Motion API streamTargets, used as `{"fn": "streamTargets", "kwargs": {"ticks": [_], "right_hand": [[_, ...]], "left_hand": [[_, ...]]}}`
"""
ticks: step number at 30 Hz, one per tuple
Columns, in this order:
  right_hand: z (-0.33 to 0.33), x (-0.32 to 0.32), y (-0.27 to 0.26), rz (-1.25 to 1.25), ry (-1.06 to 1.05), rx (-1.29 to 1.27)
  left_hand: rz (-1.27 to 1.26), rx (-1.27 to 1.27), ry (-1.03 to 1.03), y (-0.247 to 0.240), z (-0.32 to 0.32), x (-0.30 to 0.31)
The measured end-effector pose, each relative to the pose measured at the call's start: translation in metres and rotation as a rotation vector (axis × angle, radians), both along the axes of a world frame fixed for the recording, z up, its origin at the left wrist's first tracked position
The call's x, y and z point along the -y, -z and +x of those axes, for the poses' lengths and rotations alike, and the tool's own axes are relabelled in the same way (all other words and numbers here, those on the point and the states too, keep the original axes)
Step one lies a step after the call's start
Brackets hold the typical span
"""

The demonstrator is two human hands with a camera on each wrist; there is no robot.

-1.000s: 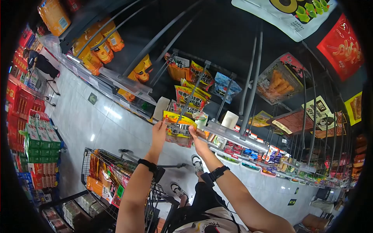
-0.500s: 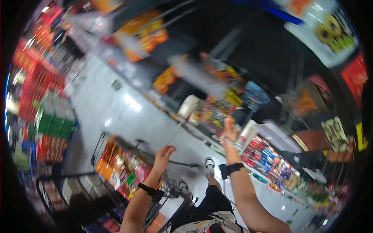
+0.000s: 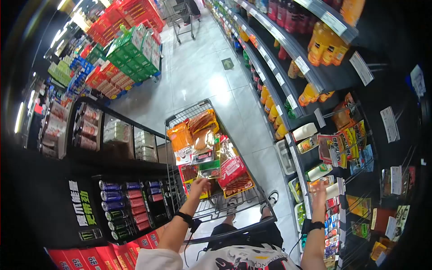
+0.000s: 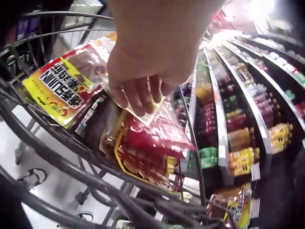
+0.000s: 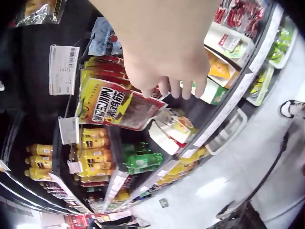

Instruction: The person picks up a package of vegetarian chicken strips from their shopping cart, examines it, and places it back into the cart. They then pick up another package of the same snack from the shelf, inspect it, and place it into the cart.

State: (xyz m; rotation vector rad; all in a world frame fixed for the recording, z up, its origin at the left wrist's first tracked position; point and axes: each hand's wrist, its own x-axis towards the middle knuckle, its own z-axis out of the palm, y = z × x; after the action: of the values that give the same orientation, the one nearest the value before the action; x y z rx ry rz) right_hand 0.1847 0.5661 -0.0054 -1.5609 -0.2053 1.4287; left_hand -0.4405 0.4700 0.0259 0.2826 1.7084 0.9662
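Note:
My left hand (image 3: pixel 201 188) is over the shopping cart (image 3: pixel 216 211), fingers bent loosely down. In the left wrist view its fingertips overlap a pale packet corner (image 4: pixel 145 116), beside a red packet (image 4: pixel 159 128); a yellow-and-red snack packet (image 4: pixel 61 90) lies to one side. The left thumb is hidden. My right hand (image 3: pixel 319 193) is held up by the shelf, below the hanging yellow-and-red snack packets (image 3: pixel 332 150), with nothing visible in its fingers. In the right wrist view its fingertips overlap the end of the front hanging packet (image 5: pixel 119 102).
Drink bottles (image 3: pixel 270 105) line the shelves ahead on the right. White boxes (image 3: pixel 305 131) stand on the shelf ledge. To the left is a rack of cans (image 3: pixel 121 202); farther off are stacked green cartons (image 3: pixel 135 51). Another cart (image 3: pixel 177 18) is up the aisle.
Both hands let go of the hanging snack packet they had gripped. My left hand moved over the cart, my right hand drew back. The head view turned left, along the aisle.

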Motion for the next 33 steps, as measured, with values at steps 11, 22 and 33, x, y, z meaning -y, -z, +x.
{"fn": "streamTargets", "kwargs": {"ticks": [11, 22, 33], "right_hand": [[-0.061, 0.116, -0.022, -0.342, -0.413, 0.106], [-0.085, 0.134, -0.04, -0.34, -0.471, 0.199], [-0.086, 0.137, -0.056, -0.302, -0.456, 0.174]], "left_hand": [[-0.014, -0.171, 0.213, 0.066, -0.064, 0.058], [0.56, -1.344, 1.709, 0.038, -0.039, 0.029], [0.557, -1.444, 2.11, -0.03, -0.052, 0.022]]}}
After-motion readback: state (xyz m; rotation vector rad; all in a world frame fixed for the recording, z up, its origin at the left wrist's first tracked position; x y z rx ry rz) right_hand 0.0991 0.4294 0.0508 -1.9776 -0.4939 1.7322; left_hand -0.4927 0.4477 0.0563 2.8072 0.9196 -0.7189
